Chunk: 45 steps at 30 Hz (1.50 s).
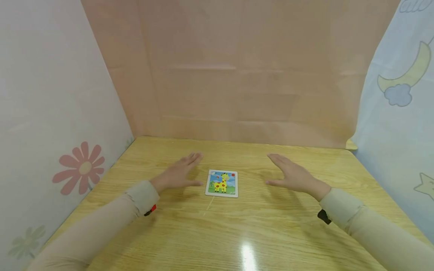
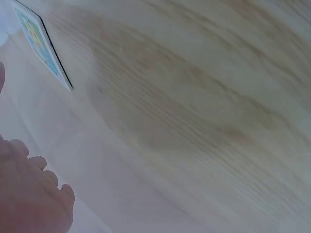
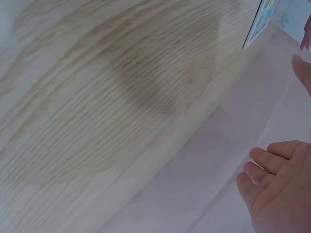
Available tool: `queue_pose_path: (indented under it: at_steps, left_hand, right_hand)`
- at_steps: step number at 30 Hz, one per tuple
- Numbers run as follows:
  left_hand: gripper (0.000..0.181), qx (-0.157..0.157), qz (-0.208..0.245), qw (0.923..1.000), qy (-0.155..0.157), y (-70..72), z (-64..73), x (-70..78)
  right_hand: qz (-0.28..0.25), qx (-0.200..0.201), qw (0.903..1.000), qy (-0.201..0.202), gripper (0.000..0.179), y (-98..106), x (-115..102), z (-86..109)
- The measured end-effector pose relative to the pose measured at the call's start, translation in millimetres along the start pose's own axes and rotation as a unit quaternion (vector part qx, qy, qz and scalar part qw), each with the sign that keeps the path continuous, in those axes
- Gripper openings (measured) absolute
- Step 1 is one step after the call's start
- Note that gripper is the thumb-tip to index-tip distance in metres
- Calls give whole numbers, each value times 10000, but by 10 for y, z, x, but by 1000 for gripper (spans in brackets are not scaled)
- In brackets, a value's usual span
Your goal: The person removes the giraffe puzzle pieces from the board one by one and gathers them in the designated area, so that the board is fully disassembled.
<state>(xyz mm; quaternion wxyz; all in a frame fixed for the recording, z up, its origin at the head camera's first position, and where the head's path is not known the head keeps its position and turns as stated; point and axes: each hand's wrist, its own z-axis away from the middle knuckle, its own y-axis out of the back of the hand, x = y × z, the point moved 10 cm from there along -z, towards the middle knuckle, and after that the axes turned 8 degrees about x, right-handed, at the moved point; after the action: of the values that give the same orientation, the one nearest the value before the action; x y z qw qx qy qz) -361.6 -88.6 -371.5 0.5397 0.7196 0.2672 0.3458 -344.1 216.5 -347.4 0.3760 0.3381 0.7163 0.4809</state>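
Note:
A small square picture puzzle (image 1: 222, 183) with a white border lies flat on the wooden table, showing a yellow giraffe with red spots against blue sky and green grass. To its left my left hand (image 1: 179, 174) hovers with fingers extended and thumb apart, holding nothing. My right hand (image 1: 294, 175) is held the same way on the other side, farther from the puzzle, also with nothing in it. In the left wrist view the puzzle (image 2: 41, 43) appears at the top left, beyond the fingers. The right wrist view catches its edge (image 3: 260, 22) at the top right.
The wooden table (image 1: 217, 233) reaches back to a brownish-pink backdrop (image 1: 237, 75). A white sheet with printed flowers (image 1: 84, 167) stands along the left side. Another sheet, with a moon and cloud (image 1: 398, 95), borders the right. Dark straps (image 1: 324, 216) show at the cuffs.

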Motion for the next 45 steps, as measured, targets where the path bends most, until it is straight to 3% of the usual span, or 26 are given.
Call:
queue_pose_path:
  at_steps: [7, 14, 22, 30, 40, 45]
  left_hand:
    - [101, -15, 715, 9972, 207, -97, -121, 106]
    - [101, -362, 1338, 9887, 565, -260, -181, 176]
    - [99, -427, 1861, 9784, 790, -381, -264, 275]
    - [93, -412, 1797, 9803, 709, -476, -379, 384]
    - [83, -776, 1761, 9798, 548, -596, -422, 469]
    - [81, -936, 1874, 9746, 794, -645, -403, 445]
  right_hand:
    - [-288, 29, 9995, -124, 98, -39, -72, -110]
    - [-781, 67, 9968, -133, 92, -90, -160, -230]
    - [-1391, 23, 9899, -282, 78, -191, -247, -350]
    - [-1912, -66, 9801, -524, 70, -288, -307, -496]
    - [-1871, -145, 9794, -742, 48, -526, -357, -625]
    - [-1943, -199, 9767, -891, 36, -625, -414, -675]
